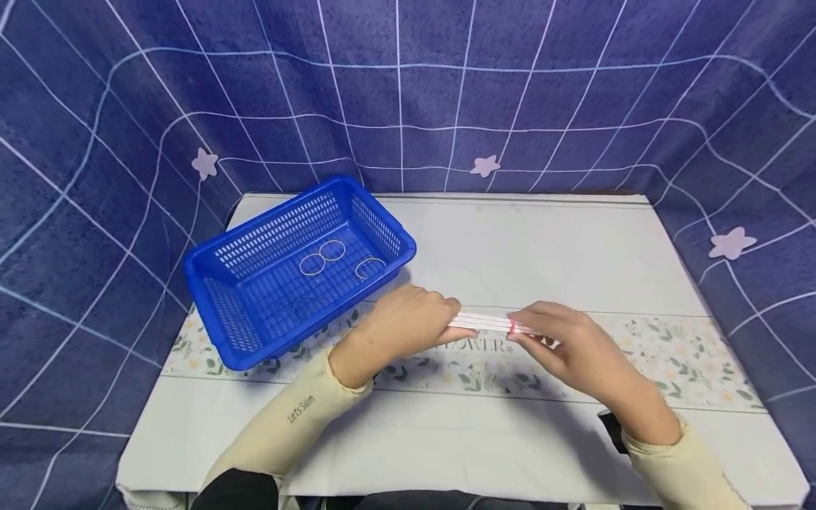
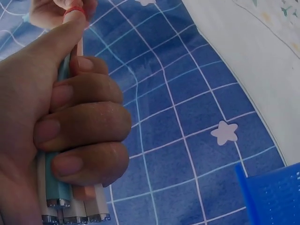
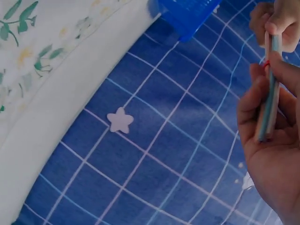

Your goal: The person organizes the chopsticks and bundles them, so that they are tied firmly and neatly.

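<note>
A bundle of slim pencils (image 1: 481, 322) stretches between my two hands above the table. My left hand (image 1: 411, 322) grips one end, its fingers curled round the bundle. In the left wrist view, teal, white and orange pencils (image 2: 58, 187) with silvery tips stick out below the fist. Thumb and fingers of my right hand (image 1: 576, 347) pinch the other end, where a red rubber band (image 1: 511, 326) circles the pencils. The right wrist view shows this end pointing into the palm of the right hand (image 3: 269, 154). Part of the bundle is hidden inside the left fist.
A blue plastic basket (image 1: 287, 336) stands at the left of the table, turned at an angle. Several thin yellowish rubber bands (image 1: 312, 264) lie on its floor. The white tablecloth (image 1: 542, 248) carries a floral strip. Blue gridded curtains (image 1: 433, 92) hang behind and at the sides.
</note>
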Tool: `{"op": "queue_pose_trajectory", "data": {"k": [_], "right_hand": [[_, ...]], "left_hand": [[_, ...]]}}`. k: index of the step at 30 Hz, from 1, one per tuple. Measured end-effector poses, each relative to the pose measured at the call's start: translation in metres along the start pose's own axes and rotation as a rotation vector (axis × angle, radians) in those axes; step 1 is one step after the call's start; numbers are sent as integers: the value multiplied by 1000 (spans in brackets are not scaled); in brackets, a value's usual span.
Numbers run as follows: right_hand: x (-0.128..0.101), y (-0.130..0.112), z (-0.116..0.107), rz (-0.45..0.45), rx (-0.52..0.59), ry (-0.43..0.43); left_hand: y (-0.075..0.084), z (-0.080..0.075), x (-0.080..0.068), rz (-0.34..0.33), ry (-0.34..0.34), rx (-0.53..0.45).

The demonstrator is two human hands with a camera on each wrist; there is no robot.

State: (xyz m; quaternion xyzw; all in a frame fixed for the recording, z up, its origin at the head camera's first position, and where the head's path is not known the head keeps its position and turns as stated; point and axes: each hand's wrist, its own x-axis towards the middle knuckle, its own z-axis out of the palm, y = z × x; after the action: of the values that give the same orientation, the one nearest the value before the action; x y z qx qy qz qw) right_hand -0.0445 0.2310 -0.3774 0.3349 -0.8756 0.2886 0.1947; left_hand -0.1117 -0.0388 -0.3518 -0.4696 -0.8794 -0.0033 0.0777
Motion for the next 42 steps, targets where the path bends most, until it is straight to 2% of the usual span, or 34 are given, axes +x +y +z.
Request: {"op": "queue_pose_trajectory", "data": {"k": [5, 9, 12, 14, 17, 19, 22, 27, 29, 31, 37, 42], "right_hand": [[3, -11, 12, -83, -208, 22], [3, -15, 19, -63, -296, 71], [1, -16, 20, -27, -303, 43], [0, -15, 19, 10, -270, 5], [-3, -14, 14, 103, -140, -56], [-5, -13, 9, 152, -54, -66], [-6, -10, 5, 153, 15, -47], [-2, -9, 4, -25, -102, -11], [1, -10, 5, -70, -145, -5], [2, -12, 7, -77, -187, 2], [4, -18, 17, -52, -352, 22], [5, -21, 24, -22, -341, 9]], "left_hand": [[8, 5, 5, 27, -37, -39], [10, 7, 5, 24, -61, -49], [8, 8, 4, 27, -69, -49], [7, 8, 2, 33, -70, -60], [4, 7, 0, 34, -76, -96], [2, 6, -1, 36, -81, -109], [-2, 4, -3, 41, -70, -108], [-5, 2, -3, 67, -14, -66], [-5, 1, -3, 74, 7, -52], [-5, 0, -3, 74, 7, -41], [3, 2, 3, 65, -91, -48], [7, 6, 6, 85, -80, 22]]}}
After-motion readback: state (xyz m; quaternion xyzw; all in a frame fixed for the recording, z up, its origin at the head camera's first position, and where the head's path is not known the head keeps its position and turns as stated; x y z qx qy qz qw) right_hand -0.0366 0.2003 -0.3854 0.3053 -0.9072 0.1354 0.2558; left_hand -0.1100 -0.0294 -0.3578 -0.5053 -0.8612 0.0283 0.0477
